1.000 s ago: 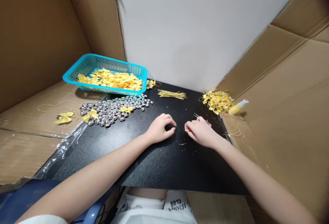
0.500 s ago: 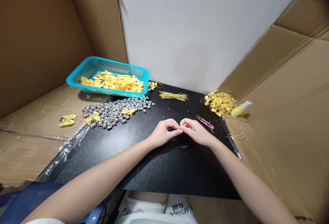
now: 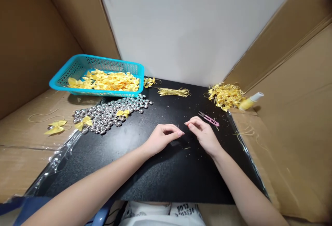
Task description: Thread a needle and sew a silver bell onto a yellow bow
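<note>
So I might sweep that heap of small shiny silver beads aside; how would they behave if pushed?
The small shiny silver beads look rounded and loose, so they would probably roll and scatter. The smooth black mat seems unlikely to slow them.

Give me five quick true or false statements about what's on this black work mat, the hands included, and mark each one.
1. The turquoise basket holds yellow ribbon bows. True.
2. The pink thread snips are in the right hand. False: they lie on the black mat just beyond that hand, apart from its fingers.
3. The silver beads lie in a pile in front of the basket. True.
4. The left hand rests on the pile of beads. False: it is near the middle of the mat, close to the right hand.
5. The yellow bottle stands upright. False: it lies on its side on the cardboard by the mat's right edge.
</note>
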Demonstrator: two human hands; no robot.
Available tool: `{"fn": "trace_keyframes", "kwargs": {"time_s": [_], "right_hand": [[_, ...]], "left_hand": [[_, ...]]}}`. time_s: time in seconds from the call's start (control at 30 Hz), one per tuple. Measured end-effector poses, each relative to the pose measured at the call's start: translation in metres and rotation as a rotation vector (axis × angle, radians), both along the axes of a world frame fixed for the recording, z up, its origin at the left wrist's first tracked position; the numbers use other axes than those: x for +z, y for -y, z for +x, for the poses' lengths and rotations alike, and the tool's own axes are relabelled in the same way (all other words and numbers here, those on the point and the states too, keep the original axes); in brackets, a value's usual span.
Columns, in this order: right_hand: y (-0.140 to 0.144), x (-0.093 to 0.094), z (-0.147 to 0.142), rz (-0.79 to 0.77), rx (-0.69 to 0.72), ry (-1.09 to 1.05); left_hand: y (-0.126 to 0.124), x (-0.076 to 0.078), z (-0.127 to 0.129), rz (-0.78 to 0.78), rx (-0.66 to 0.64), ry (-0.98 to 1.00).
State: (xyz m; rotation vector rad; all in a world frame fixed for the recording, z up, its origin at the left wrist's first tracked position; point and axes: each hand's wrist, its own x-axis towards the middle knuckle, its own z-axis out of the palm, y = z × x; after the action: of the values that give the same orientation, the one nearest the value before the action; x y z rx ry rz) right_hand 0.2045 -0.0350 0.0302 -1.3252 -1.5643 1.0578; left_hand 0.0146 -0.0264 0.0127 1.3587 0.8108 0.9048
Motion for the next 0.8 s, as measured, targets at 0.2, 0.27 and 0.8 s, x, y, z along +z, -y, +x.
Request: {"fn": "trace_keyframes", "kwargs": {"time_s": [0.2,0.27,0.8], "right_hand": [[0.013,0.001,-0.005,-0.035,-0.19,-0.388],[0.019,0.002,-0.008,0.001,-0.202,-0.438],[0.037,0.002,-0.02,0.257,-0.225,-0.251]], "left_hand": [[0.006,0.003,0.001,-0.008,-0.048,-0.035],[0.008,0.003,0.001,-0.005,-0.066,-0.053],[0.013,0.005,0.001,-0.066,-0.002,-0.094]]}}
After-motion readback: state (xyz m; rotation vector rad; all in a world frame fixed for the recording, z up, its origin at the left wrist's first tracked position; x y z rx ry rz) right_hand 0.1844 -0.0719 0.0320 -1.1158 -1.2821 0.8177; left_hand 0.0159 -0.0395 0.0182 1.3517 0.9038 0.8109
